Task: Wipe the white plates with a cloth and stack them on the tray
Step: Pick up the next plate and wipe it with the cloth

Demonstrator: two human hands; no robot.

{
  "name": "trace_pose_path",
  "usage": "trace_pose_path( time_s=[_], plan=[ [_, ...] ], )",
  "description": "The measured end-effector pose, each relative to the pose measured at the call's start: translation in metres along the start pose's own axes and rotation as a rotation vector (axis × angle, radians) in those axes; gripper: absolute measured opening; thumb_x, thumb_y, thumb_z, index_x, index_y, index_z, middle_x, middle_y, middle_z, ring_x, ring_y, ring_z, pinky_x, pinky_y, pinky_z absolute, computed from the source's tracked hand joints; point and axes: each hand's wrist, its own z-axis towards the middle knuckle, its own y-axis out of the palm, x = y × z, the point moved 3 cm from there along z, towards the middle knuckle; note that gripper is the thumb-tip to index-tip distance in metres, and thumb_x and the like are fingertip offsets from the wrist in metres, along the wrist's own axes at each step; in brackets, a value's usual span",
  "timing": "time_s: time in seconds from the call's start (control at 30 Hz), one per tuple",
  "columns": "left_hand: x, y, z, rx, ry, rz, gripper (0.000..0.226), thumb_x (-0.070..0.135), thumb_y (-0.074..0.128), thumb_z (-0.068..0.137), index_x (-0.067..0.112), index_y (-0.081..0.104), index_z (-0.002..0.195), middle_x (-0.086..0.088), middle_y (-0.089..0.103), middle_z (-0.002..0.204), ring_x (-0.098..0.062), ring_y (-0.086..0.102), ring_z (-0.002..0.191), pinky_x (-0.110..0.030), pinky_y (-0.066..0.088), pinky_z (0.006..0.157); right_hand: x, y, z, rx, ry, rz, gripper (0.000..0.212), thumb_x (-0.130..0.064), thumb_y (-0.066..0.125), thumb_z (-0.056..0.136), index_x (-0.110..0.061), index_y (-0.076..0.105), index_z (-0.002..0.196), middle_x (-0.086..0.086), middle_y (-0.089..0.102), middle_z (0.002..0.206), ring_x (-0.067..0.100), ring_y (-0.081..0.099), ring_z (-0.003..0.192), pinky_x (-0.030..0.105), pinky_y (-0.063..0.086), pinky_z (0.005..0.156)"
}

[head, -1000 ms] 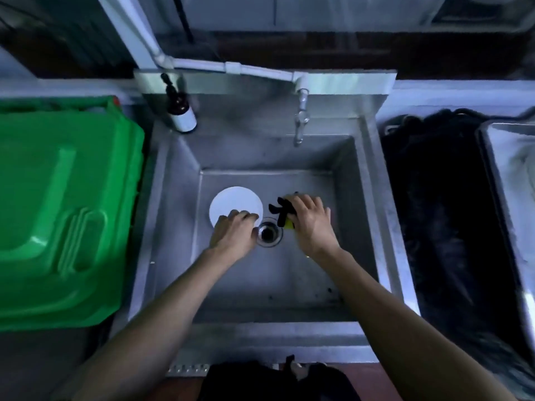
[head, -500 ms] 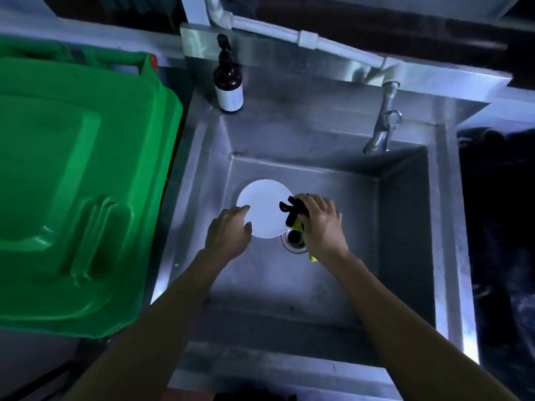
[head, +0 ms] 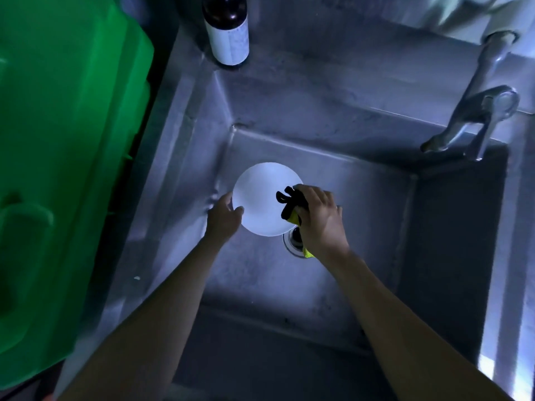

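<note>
At frame centre, the left hand [head: 224,219] grips a white plate [head: 260,204]; the right hand [head: 321,219] clutches a black-yellow cloth [head: 290,208], mostly hidden, covering the drain [head: 292,243].

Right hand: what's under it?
Under the right hand: a black-and-yellow cloth it grips against the white plate, plus part of the drain. The rest is covered.

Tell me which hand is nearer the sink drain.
Right. The right hand, gripping the cloth, is directly over the drain, partly covering it. The left hand holds the plate's far edge, away from the drain.
</note>
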Motion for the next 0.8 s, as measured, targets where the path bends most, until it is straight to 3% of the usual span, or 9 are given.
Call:
trace_pose_path(
  time_s=[0.13, 0.27, 0.33, 0.43, 0.63, 0.8],
  plan=[
    [-0.013, 0.014, 0.016, -0.006, -0.118, -0.105, 0.045, 0.015, 0.06, 0.094, 0.01, 0.057, 0.139, -0.012, 0.064, 0.136, -0.03, 0.059, 0.123, -0.03, 0.046, 0.09, 0.011, 0.004, 0.002, -0.017, 0.015, 0.012, 0.039, -0.009, 0.053, 0.094, -0.025, 0.058, 0.13, -0.008, 0.058, 0.133, 0.026, 0.043, 0.123, 0.034, 0.026, 0.083],
    [-0.018, 0.024, 0.02, 0.053, -0.194, -0.305, 0.047, 0.008, 0.058, 0.09, 0.012, 0.059, 0.137, -0.01, 0.066, 0.131, -0.032, 0.062, 0.117, -0.05, 0.055, 0.097, 0.018, 0.004, 0.002, -0.027, 0.044, 0.027, 0.042, -0.006, 0.055, 0.093, -0.024, 0.058, 0.13, -0.006, 0.058, 0.134, 0.026, 0.043, 0.125, 0.033, 0.026, 0.083],
    [-0.022, 0.028, 0.025, 0.084, -0.254, -0.387, 0.041, 0.005, 0.058, 0.09, 0.011, 0.063, 0.13, -0.01, 0.067, 0.126, -0.032, 0.064, 0.114, -0.053, 0.055, 0.097, 0.02, 0.003, 0.001, -0.024, 0.048, 0.03, 0.042, -0.006, 0.055, 0.093, -0.023, 0.058, 0.131, -0.006, 0.058, 0.134, 0.027, 0.043, 0.125, 0.033, 0.026, 0.083],
    [-0.026, 0.034, 0.028, 0.084, -0.358, -0.504, 0.033, 0.003, 0.06, 0.09, 0.018, 0.065, 0.119, -0.003, 0.066, 0.114, -0.032, 0.063, 0.112, -0.049, 0.059, 0.09, 0.023, 0.001, -0.002, -0.018, 0.073, 0.045, 0.042, -0.006, 0.054, 0.093, -0.023, 0.058, 0.131, -0.006, 0.059, 0.133, 0.026, 0.043, 0.124, 0.034, 0.028, 0.085],
    [-0.028, 0.047, 0.015, 0.098, -0.441, -0.605, 0.042, -0.003, 0.065, 0.085, 0.009, 0.066, 0.126, -0.011, 0.066, 0.121, -0.036, 0.062, 0.113, -0.052, 0.06, 0.086, 0.027, -0.007, -0.015, -0.018, 0.107, 0.052, 0.044, -0.006, 0.054, 0.091, -0.025, 0.058, 0.13, -0.006, 0.059, 0.133, 0.025, 0.043, 0.124, 0.045, 0.038, 0.096],
    [-0.009, 0.055, 0.002, -0.009, -0.499, -0.761, 0.044, -0.013, 0.055, 0.09, 0.006, 0.056, 0.13, -0.017, 0.059, 0.134, -0.039, 0.057, 0.122, -0.045, 0.053, 0.079, 0.023, -0.013, -0.029, 0.002, 0.116, 0.072, 0.043, -0.004, 0.055, 0.09, -0.023, 0.059, 0.129, -0.004, 0.061, 0.131, 0.026, 0.045, 0.122, 0.049, 0.04, 0.097]
  ],
)
